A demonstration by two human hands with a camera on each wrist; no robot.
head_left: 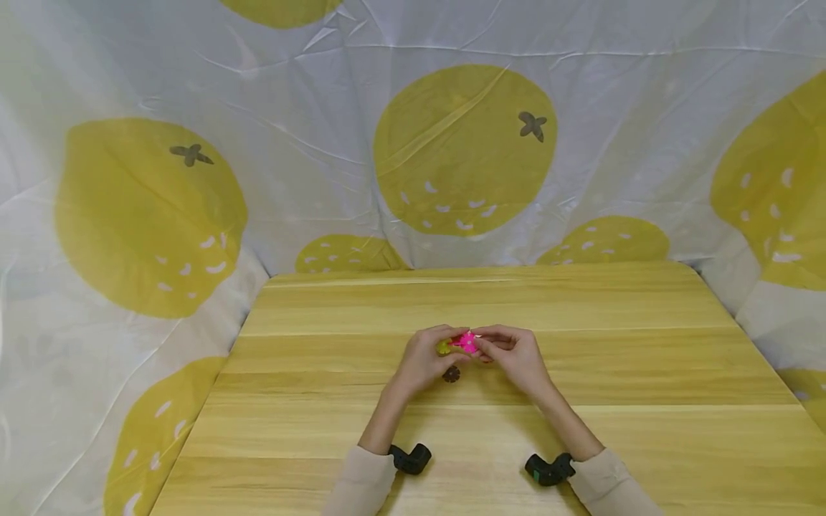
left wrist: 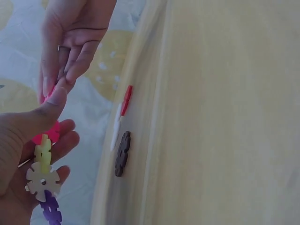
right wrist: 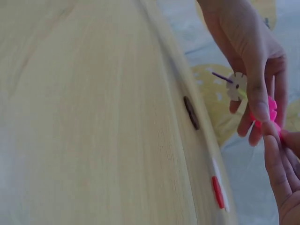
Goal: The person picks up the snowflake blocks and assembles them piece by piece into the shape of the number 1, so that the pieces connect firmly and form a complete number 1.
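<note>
Fingers and thumb of my left hand (head_left: 419, 360) pinch a bright pink notched plastic disc (left wrist: 49, 133). From that disc hangs a chain: a yellow disc (left wrist: 43, 153), a white disc (left wrist: 37, 177) and a purple disc (left wrist: 50, 209), slotted edge to edge under the left palm. My right hand (head_left: 518, 352) meets it from the other side, its thumb and fingertips pinching a second pink piece (right wrist: 277, 127) right at the first disc's edge. Fingers of both hands hide part of where the two pink pieces meet.
On the wooden tabletop (head_left: 290, 423), just below the hands, lies a dark brown disc (head_left: 451, 374). Beside it are a red disc (left wrist: 126, 100) and a white disc (left wrist: 115, 131). A lemon-print cloth (head_left: 464, 150) hangs behind the table.
</note>
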